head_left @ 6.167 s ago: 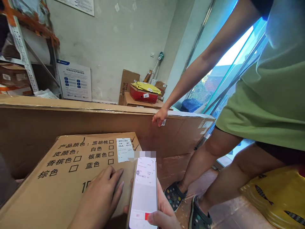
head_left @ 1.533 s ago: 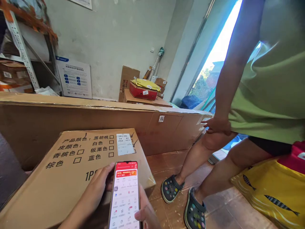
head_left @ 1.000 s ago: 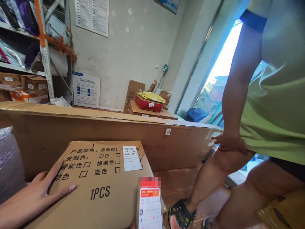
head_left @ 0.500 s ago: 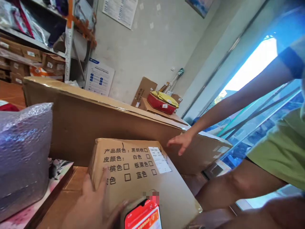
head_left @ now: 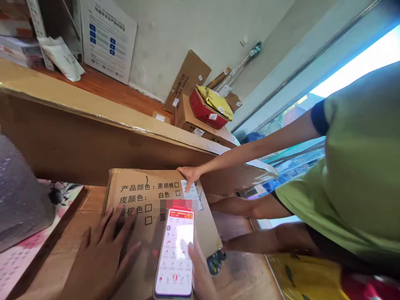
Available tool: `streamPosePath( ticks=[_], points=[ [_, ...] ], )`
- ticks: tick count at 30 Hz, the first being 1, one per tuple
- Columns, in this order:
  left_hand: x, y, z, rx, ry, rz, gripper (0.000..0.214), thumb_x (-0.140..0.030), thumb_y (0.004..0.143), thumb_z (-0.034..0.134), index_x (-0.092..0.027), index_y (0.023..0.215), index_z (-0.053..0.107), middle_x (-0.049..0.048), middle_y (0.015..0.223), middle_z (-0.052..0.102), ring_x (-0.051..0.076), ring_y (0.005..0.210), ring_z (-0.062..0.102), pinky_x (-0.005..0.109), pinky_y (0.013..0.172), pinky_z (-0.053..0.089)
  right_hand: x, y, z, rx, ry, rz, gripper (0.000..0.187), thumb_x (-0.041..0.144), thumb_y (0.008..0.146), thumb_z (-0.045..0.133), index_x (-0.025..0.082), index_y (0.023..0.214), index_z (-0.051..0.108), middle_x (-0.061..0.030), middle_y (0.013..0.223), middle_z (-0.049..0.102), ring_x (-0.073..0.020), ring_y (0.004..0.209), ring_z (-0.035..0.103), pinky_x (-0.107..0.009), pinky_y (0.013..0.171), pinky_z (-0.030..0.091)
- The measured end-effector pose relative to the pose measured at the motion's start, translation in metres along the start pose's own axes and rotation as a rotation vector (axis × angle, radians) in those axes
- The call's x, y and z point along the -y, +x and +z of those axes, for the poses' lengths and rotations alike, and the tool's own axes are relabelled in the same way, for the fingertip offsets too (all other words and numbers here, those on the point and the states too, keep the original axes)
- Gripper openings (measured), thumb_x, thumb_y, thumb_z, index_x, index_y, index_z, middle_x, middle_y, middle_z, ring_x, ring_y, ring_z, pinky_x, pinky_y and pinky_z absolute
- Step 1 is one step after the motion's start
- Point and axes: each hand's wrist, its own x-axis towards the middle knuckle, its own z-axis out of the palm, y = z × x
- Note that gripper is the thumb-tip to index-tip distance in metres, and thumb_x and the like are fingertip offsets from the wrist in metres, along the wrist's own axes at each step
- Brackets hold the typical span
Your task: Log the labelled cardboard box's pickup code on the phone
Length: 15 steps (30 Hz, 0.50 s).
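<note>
Wooden floor (head_left: 93, 198) carries a box (head_left: 140, 193) lying in front of a long carton (head_left: 78, 137). On its near-left top the left hand (head_left: 103, 250) lies flat, fingers (head_left: 125, 227) spread wide and gripping nothing; the box runs away from them toward 1 o'clock. Beside it the right hand (head_left: 200, 275) curls round a phone (head_left: 175, 250), thumb on the screen, over the box's near edge. At 12 o'clock a co-worker's hand (head_left: 189, 173) touches the label (head_left: 191, 195). Being stiff cardboard, the box is probably bulky and fairly heavy, so its side edges look the best hold. At 9 o'clock sits a bubble-wrapped parcel (head_left: 21, 196).
</note>
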Motion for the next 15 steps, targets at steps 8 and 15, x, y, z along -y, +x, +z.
streamPosePath(
  ticks=[8, 15],
  points=[
    [-0.027, 0.021, -0.029, 0.179, -0.169, 0.018, 0.054, -0.044, 0.085, 0.037, -0.018, 0.131, 0.044, 0.0149, 0.142, 0.038, 0.034, 0.131, 0.030, 0.061, 0.104, 0.023, 0.088, -0.075, 0.051, 0.272, 0.029, 0.089, 0.088, 0.011, 0.040, 0.080, 0.023, 0.118, 0.041, -0.0081, 0.100, 0.069, -0.0292, 0.093, 0.065, -0.038, 0.075, 0.048],
    [-0.032, -0.127, -0.129, 0.192, -0.383, -0.161, 0.048, -0.044, 0.087, 0.035, -0.017, 0.124, 0.047, 0.0111, 0.127, 0.053, 0.023, 0.120, 0.047, 0.041, 0.101, 0.041, 0.161, -0.139, 0.087, 0.245, 0.046, 0.122, 0.100, 0.009, 0.035, 0.084, 0.025, 0.122, 0.036, -0.0130, 0.126, 0.056, -0.0356, 0.120, 0.047, -0.051, 0.093, 0.041]
  ],
)
